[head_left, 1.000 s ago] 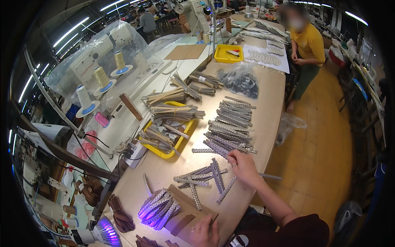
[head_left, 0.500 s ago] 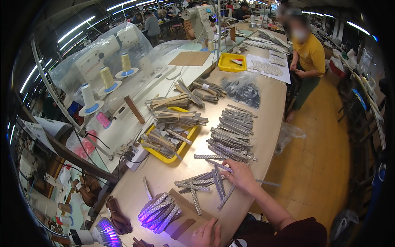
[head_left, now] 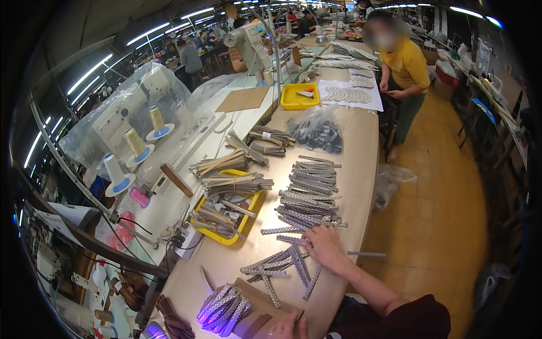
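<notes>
My right hand [head_left: 326, 247] reaches over the table, its fingertips closed on the end of a short grey braided strap [head_left: 292, 239]. Beyond that hand, a long row of matching braided straps [head_left: 307, 198] lies side by side. Several loose straps [head_left: 265, 264] cross one another in a small heap nearer to me. At the lower edge, partly cut off, my left hand [head_left: 287, 327] rests on a brown cardboard piece [head_left: 268, 305] with its fingers apart. Next to the cardboard lies a looped bundle of braided straps [head_left: 224, 308] under purple light.
A yellow tray [head_left: 228, 240] holds bundles of flat strips. Behind it are more strip bundles [head_left: 228, 158], a clear bag of dark pieces [head_left: 316, 133] and a second yellow tray [head_left: 291, 103]. Plastic-covered sewing machines [head_left: 124, 113] stand left. A person in yellow [head_left: 406, 65] stands far right.
My right hand has lowered the strap it holds slightly toward me, just below the row. My left hand stays by the cardboard. The whole view has shifted a little.
</notes>
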{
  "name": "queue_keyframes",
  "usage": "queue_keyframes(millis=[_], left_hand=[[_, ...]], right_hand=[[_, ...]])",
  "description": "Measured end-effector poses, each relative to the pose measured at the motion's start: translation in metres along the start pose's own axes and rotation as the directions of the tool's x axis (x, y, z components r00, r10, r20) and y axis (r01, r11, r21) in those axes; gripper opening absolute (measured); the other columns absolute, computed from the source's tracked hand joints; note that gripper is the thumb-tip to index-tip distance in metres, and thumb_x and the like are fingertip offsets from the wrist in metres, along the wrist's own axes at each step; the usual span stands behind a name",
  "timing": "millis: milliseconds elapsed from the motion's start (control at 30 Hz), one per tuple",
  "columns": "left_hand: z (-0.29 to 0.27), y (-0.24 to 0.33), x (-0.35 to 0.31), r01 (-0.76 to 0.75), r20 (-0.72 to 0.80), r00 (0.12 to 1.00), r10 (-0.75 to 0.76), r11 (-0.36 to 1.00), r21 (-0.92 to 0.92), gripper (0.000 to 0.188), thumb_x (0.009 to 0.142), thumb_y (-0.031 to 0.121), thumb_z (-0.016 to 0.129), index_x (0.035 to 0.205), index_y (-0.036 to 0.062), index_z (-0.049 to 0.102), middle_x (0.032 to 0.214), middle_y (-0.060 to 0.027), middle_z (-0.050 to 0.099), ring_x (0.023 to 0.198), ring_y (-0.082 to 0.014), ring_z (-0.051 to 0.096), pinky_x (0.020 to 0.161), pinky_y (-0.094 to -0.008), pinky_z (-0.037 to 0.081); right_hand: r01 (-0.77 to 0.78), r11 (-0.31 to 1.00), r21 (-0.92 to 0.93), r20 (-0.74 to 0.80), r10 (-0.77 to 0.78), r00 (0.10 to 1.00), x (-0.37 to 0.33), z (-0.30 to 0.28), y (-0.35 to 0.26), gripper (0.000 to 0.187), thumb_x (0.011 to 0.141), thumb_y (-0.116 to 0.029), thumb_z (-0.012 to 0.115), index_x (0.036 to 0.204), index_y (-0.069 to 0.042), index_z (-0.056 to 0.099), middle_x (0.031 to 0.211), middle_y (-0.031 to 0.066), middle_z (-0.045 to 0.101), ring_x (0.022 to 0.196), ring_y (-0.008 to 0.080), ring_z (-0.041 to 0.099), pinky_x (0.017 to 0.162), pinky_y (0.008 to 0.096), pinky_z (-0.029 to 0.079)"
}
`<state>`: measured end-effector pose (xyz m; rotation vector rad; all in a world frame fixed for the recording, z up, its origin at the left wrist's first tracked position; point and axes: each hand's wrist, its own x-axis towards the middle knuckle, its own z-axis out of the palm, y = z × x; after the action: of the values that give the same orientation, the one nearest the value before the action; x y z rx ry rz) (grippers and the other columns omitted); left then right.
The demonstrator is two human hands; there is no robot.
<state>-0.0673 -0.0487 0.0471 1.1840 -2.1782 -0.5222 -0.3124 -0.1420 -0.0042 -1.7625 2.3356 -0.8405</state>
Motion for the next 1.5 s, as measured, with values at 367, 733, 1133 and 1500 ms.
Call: queue_keyframes(millis=[367, 733, 1133, 1500], left_hand=[[-0.040, 0.025, 0.014, 0.271, 0.265, 0.956, -0.126, 0.726, -0.632, 0.030, 0.089, 0.007, 0.066, 0.118, -0.0001, 0.064, 0.106, -0.0145, 0.068, 0.096, -0.0233, 0.065, 0.086, -0.0364, 0.049], [-0.065, 0.092, 0.078, 0.258, 0.080, 0.876, 0.476, -0.322, -0.911, 0.029, 0.097, 0.021, 0.054, 0.103, -0.0063, 0.061, 0.090, -0.0230, 0.063, 0.076, -0.0277, 0.064, 0.066, -0.0369, 0.050], [-0.012, 0.043, 0.058, 0.280, -0.050, 0.753, 0.656, -0.388, -0.878, 0.034, 0.089, 0.029, 0.068, 0.072, 0.0014, 0.060, 0.086, -0.0194, 0.064, 0.071, -0.0303, 0.058, 0.062, -0.0410, 0.040], [-0.001, 0.044, 0.056, 0.311, 0.056, 0.814, 0.579, -0.352, -0.883, 0.029, 0.090, 0.026, 0.067, 0.076, 0.0008, 0.061, 0.088, -0.0186, 0.064, 0.072, -0.0293, 0.059, 0.064, -0.0402, 0.042]], right_hand=[[0.052, 0.978, 0.202, -0.217, -0.008, 0.976, 0.008, -0.012, -0.009, 0.015, 0.091, -0.021, 0.065, 0.097, -0.008, 0.061, 0.087, 0.0098, 0.067, 0.091, 0.0262, 0.060, 0.084, 0.0400, 0.039], [0.036, 0.962, 0.271, -0.143, 0.003, 0.990, -0.004, -0.006, -0.012, 0.016, 0.091, -0.020, 0.065, 0.100, -0.007, 0.059, 0.100, 0.0111, 0.057, 0.098, 0.0321, 0.054, 0.084, 0.0433, 0.041], [-0.083, 0.932, 0.354, -0.019, 0.096, 0.995, -0.002, -0.004, -0.007, 0.018, 0.094, -0.021, 0.062, 0.099, -0.005, 0.056, 0.078, 0.0138, 0.067, 0.076, 0.0363, 0.065, 0.075, 0.0453, 0.045], [-0.101, 0.935, 0.340, 0.101, 0.071, 0.992, -0.004, 0.000, -0.005, 0.031, 0.092, -0.018, 0.063, 0.119, -0.003, 0.063, 0.089, 0.0175, 0.072, 0.079, 0.0381, 0.069, 0.073, 0.0428, 0.054]])
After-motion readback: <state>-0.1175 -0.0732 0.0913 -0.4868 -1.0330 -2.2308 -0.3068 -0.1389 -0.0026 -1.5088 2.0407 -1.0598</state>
